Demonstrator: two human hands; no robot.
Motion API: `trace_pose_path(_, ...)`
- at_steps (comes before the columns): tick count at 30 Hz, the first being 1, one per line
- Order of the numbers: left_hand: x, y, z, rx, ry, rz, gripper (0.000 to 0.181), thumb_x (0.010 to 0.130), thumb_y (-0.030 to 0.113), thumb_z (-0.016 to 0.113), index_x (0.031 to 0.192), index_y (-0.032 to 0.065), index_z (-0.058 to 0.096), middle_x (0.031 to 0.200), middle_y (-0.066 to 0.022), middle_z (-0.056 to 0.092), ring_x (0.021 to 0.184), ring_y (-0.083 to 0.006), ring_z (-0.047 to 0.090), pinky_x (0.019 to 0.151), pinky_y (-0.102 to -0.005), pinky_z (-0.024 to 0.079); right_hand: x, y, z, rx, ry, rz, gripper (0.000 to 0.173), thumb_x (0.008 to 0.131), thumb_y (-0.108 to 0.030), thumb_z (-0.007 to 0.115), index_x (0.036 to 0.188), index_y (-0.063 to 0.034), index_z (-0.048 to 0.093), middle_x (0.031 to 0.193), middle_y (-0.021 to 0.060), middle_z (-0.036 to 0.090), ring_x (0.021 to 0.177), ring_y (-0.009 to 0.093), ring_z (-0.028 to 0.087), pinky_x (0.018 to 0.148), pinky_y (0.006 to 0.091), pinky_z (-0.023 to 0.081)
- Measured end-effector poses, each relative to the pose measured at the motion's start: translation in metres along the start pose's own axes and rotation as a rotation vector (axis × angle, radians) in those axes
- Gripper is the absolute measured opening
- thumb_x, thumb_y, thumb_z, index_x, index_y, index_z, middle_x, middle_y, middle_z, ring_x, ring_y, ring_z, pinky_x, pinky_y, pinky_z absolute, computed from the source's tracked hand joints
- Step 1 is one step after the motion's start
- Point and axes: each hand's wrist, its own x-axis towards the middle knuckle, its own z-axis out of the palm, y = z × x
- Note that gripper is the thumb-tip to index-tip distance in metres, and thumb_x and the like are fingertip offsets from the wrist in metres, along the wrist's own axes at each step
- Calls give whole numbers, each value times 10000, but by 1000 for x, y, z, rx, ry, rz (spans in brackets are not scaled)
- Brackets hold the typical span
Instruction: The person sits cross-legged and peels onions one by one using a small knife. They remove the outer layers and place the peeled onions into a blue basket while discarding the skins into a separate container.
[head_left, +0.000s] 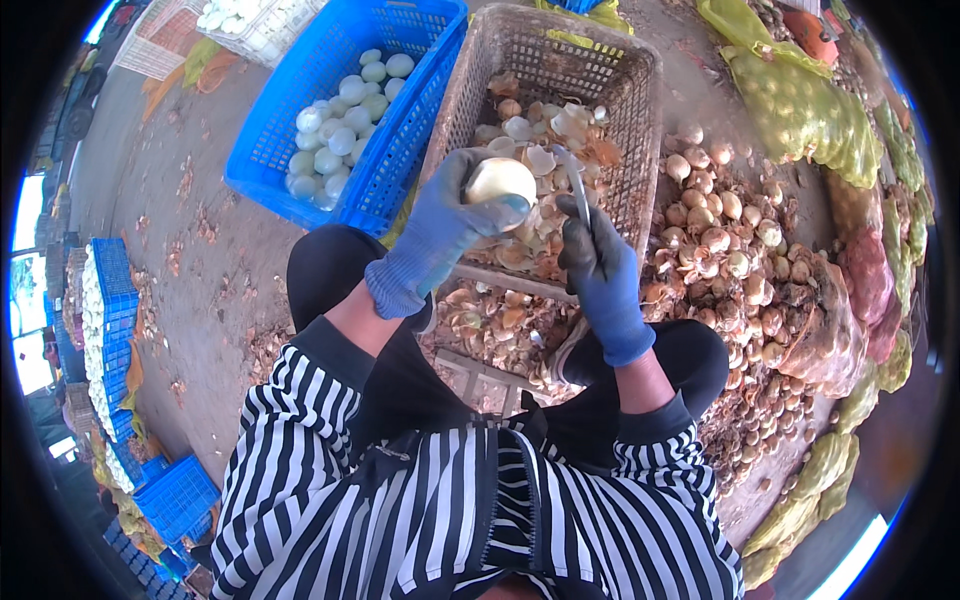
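In a blue knitted glove, my left hand (442, 225) grips a peeled pale onion (504, 187). My right hand (606, 281), gloved alike with dark fingertips, is closed around a small knife (576, 180) whose blade points up and away from me. Blade and onion are apart. Both hands are over the near part of a dirty plastic crate (637, 90), where onion skins (574, 127) and a few brown onions lie. To its left, a blue plastic crate (255, 146) holds many peeled white onions (341, 141).
Unpeeled onions (716, 240) are heaped on the floor to the right, with filled yellow mesh sacks (802, 105) beyond. Loose skins (487, 319) litter the ground between my feet. Blue crates of peeled onions (112, 322) are stacked far left; another crate (262, 34) stands at the top.
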Motion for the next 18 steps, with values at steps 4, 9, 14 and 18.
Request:
trace_pose_path(4, 10, -14, -10, -113, -2, -2, 585, 853, 277, 754, 1290, -21, 505, 1143, -107, 609, 1042, -175, 639, 838, -311, 579, -10, -5, 1, -535, 15, -414, 337, 968, -174, 612, 1300, -119, 595, 785, 81, 590, 650, 257, 631, 557, 352, 490)
trace_pose_path(9, 6, -21, -14, -209, -27, -77, 618, 868, 282, 746, 1320, -35, 470, 1178, -117, 591, 1060, -177, 633, 828, -333, 596, -13, -5, 3, -782, 114, -361, 363, 935, -182, 644, 1292, -130, 598, 814, 72, 604, 675, 267, 649, 570, 383, 507)
trace_pose_path(14, 4, -13, -10, -285, -31, -97, 617, 889, 292, 728, 1330, -42, 457, 1190, -118, 582, 1068, -178, 628, 835, -331, 592, -11, -6, 1, -710, 25, -393, 354, 933, -187, 646, 1279, -129, 601, 831, 72, 612, 680, 269, 654, 565, 384, 510)
trace_pose_path(18, -1, -9, -12, -245, -52, -133, 610, 882, 314, 735, 1314, -33, 479, 1169, -103, 591, 1055, -169, 625, 842, -316, 575, -11, -5, 5, -756, 23, -376, 339, 940, -195, 637, 1271, -131, 604, 842, 80, 618, 682, 276, 657, 565, 383, 513)
